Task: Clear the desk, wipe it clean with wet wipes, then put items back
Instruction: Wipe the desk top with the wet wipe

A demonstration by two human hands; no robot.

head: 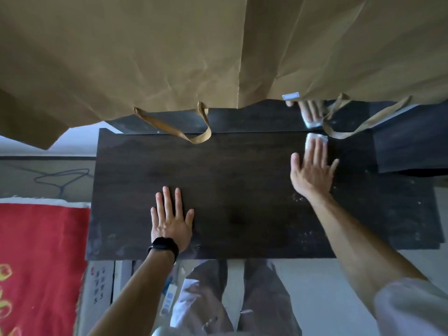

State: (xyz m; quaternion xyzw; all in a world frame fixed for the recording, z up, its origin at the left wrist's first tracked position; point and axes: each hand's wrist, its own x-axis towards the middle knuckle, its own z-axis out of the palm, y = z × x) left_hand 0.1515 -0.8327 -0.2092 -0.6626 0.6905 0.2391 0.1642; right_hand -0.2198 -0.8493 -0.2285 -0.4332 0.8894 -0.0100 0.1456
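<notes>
The dark wooden desk [230, 190] fills the middle of the view with a bare top. My right hand [312, 170] lies flat near the far right of the desk, its straight fingers pressing a white wet wipe [316, 139] against the surface by the back edge. A glossy panel behind the desk mirrors the hand and wipe. My left hand [171, 220], with a black band at the wrist, rests flat and spread on the desk's front left part. White specks mark the wood at the right.
Brown paper bags [169, 57] with strap handles [194, 134] hang over the desk's back edge and hide what lies behind. A red cloth with yellow patterns [41, 263] is at the left. A lower dark surface [412, 146] adjoins the desk's right side.
</notes>
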